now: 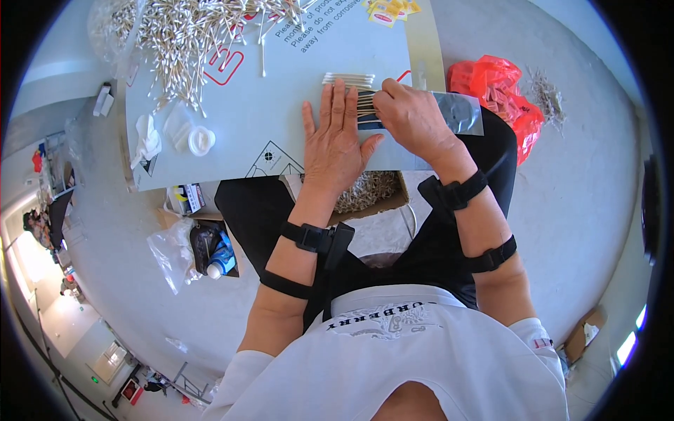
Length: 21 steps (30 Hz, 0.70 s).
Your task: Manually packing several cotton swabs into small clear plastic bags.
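My left hand (332, 137) lies flat on the board, its fingers stretched out and the thumb apart. Between my two hands runs a row of cotton swabs (366, 105), side by side, their ends partly hidden under my fingers. My right hand (413, 116) is closed at the right end of that row, fingers curled; what it grips is hidden. From beneath it a clear plastic sleeve (460, 114) sticks out to the right past the board's edge. Just beyond my left fingertips lies a small row of white cotton swabs (349, 79).
A big heap of loose cotton swabs (189, 38) covers the board's far left. Nearer are a small round white container (201, 141) and crumpled white tissue (146, 140). Yellow packets (390, 10) lie at the far edge. A red plastic bag (484, 77) stands right; a filled cardboard box (379, 205) sits below.
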Motion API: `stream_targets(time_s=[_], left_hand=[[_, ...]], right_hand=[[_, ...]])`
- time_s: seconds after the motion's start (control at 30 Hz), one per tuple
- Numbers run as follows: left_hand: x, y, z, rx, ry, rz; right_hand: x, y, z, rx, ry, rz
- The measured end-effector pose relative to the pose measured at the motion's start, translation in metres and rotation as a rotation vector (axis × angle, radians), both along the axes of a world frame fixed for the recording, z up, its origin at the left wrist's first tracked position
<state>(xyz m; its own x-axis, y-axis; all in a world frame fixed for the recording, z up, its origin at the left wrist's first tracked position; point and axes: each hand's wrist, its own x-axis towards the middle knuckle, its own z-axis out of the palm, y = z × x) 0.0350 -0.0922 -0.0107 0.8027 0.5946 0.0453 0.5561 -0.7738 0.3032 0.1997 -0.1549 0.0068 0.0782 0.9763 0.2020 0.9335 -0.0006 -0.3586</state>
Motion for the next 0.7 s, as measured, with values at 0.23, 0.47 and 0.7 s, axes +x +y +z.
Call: stream_targets(time_s=[0.23,0.47,0.7], left_hand=[[-0.001,0.000,-0.002,0.015,-0.036,-0.004],[-0.002,0.000,-0.003,0.018,-0.049,-0.004],[-0.001,0.000,-0.004,0.009,-0.062,-0.006]], right_hand=[[0.000,0.009,0.003,-0.228,-0.031,-0.026],[-0.002,0.009,0.010,-0.235,-0.108,0.055],[0.005,0.008,0.007,-0.177,-0.052,0.146]])
